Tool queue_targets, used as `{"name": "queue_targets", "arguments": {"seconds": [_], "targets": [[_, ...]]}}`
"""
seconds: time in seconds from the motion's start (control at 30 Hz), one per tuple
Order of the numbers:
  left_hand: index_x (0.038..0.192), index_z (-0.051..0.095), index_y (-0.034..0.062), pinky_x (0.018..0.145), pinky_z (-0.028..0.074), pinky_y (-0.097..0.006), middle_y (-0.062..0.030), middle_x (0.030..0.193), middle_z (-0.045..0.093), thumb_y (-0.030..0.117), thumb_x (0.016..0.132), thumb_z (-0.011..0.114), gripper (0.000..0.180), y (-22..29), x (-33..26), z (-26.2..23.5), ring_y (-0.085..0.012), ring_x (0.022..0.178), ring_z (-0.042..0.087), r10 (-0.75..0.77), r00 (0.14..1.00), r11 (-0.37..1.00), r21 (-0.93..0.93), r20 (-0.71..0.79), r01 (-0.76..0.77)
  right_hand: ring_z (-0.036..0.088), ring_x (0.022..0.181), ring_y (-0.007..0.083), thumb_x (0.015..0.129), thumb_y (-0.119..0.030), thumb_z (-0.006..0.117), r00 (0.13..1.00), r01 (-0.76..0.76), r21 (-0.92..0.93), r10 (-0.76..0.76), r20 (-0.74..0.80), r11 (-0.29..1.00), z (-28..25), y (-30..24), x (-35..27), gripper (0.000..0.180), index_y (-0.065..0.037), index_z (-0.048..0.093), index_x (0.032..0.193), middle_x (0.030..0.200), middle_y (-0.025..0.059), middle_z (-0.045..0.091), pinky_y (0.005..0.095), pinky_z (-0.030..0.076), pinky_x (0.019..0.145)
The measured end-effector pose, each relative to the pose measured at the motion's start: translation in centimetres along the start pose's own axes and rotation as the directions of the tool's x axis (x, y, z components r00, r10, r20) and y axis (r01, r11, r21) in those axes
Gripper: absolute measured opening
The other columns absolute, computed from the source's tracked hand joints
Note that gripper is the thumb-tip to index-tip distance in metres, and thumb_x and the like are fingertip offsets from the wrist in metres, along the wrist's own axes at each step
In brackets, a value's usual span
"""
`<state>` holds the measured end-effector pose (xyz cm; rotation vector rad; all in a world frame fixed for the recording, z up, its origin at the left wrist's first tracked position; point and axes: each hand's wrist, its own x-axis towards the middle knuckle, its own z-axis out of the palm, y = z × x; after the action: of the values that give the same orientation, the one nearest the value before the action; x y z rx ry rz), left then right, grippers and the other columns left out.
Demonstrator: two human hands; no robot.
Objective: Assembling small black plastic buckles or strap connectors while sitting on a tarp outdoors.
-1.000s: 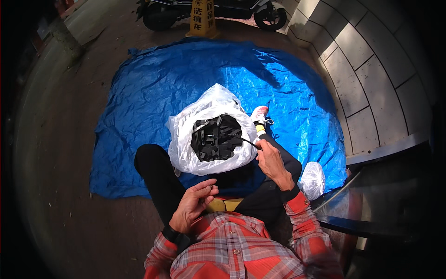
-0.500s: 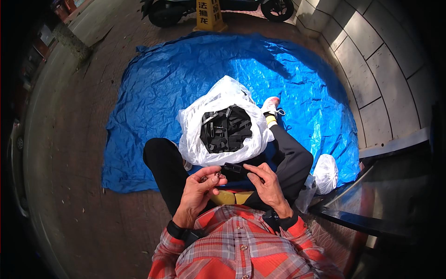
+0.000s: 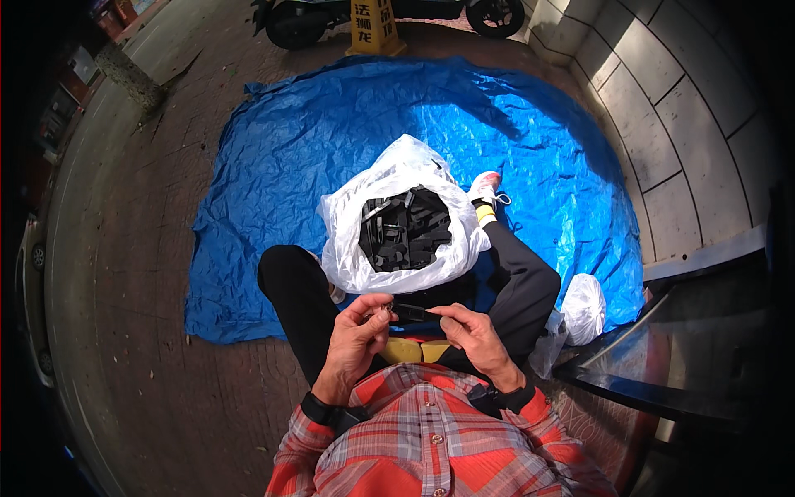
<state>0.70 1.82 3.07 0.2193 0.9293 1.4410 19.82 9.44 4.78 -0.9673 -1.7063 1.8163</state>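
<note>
In front of my lap, a small black plastic part (image 3: pixel 411 313) is held by its right end between the thumb and fingers of my right hand (image 3: pixel 474 335). My left hand (image 3: pixel 358 331) is closed in a pinch at the part's left end, around a small shiny metal piece (image 3: pixel 387 307) whose kind is too small to make out. Just beyond both hands stands a white plastic bag (image 3: pixel 341 248), its mouth spread wide. Many black plastic parts (image 3: pixel 404 230) fill it.
My bent legs flank the bag on a crumpled blue tarp (image 3: pixel 273 157). A small white bag (image 3: pixel 583 308) sits by my right knee, beside a dark glossy panel (image 3: pixel 662 356). A yellow sign (image 3: pixel 374 29), a scooter (image 3: pixel 298 23) and a tiled wall (image 3: pixel 662 124) border the tarp.
My fingers have drawn closer together. The black part's left end now meets the left hand's pinch, and the left fingers have curled in more. The bag stays where it was.
</note>
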Motion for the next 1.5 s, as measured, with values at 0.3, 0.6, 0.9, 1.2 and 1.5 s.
{"name": "queue_targets", "arguments": {"seconds": [0.3,0.6,0.9,1.2,1.5], "targets": [[0.104,0.056,-0.0004,0.041,0.029,-0.016,-0.0060,0.074,0.059,0.006,0.081,0.062,0.025,0.5,-0.3,0.3,-0.0046,0.047,0.042,0.005,1.000,1.000,0.017,0.029,-0.006,0.035,0.055,0.0031,0.090,-0.015,0.050,0.999,-0.045,0.069,0.043,0.019,0.997,0.4,0.0,0.0,0.024,-0.001,0.058,0.108,0.066,-0.0048,0.041,0.0191,0.029,0.049],[0.101,0.061,-0.0007,0.044,0.031,-0.014,-0.0048,0.077,0.062,0.004,0.076,0.067,0.026,1.0,-1.2,0.8,-0.0021,0.049,0.043,0.046,0.994,0.971,0.231,0.103,-0.069,0.046,0.064,0.0032,0.089,-0.015,0.052,0.974,-0.201,0.149,0.181,0.136,0.968,0.9,-0.9,0.5,0.020,0.001,0.059,0.098,0.072,-0.0035,0.053,0.0190,0.039,0.058],[0.098,0.061,-0.0028,0.065,0.050,-0.019,-0.0083,0.086,0.064,-0.001,0.074,0.068,0.025,0.6,-1.7,2.0,-0.0087,0.075,0.060,0.196,0.975,0.874,0.434,0.101,-0.220,0.051,0.062,0.0141,0.085,-0.012,0.052,0.996,0.047,-0.063,-0.041,0.084,0.997,2.1,-1.1,1.9,0.014,0.002,0.054,0.085,0.070,0.0070,0.055,0.0270,0.041,0.057],[0.093,0.061,-0.0038,0.056,0.044,-0.017,-0.0030,0.077,0.062,0.006,0.075,0.070,0.023,-2.1,0.3,1.4,-0.0036,0.064,0.054,0.493,0.866,0.622,0.663,0.082,-0.417,0.053,0.075,0.0274,0.077,-0.022,0.065,0.899,0.344,-0.638,-0.438,0.012,0.689,4.2,-2.6,2.1,0.028,0.000,0.052,0.088,0.083,0.0128,0.050,0.0368,0.044,0.066],[0.093,0.060,-0.0034,0.054,0.041,-0.016,0.0013,0.067,0.057,0.002,0.076,0.066,0.018,-2.2,-0.3,2.5,-0.0015,0.060,0.049,0.469,0.882,0.764,0.522,-0.045,-0.379,0.052,0.060,0.0304,0.087,-0.010,0.051,0.881,0.291,-0.481,-0.428,-0.203,0.827,5.1,-0.2,3.2,0.014,0.002,0.048,0.082,0.074,0.0154,0.049,0.0359,0.042,0.052]]}}
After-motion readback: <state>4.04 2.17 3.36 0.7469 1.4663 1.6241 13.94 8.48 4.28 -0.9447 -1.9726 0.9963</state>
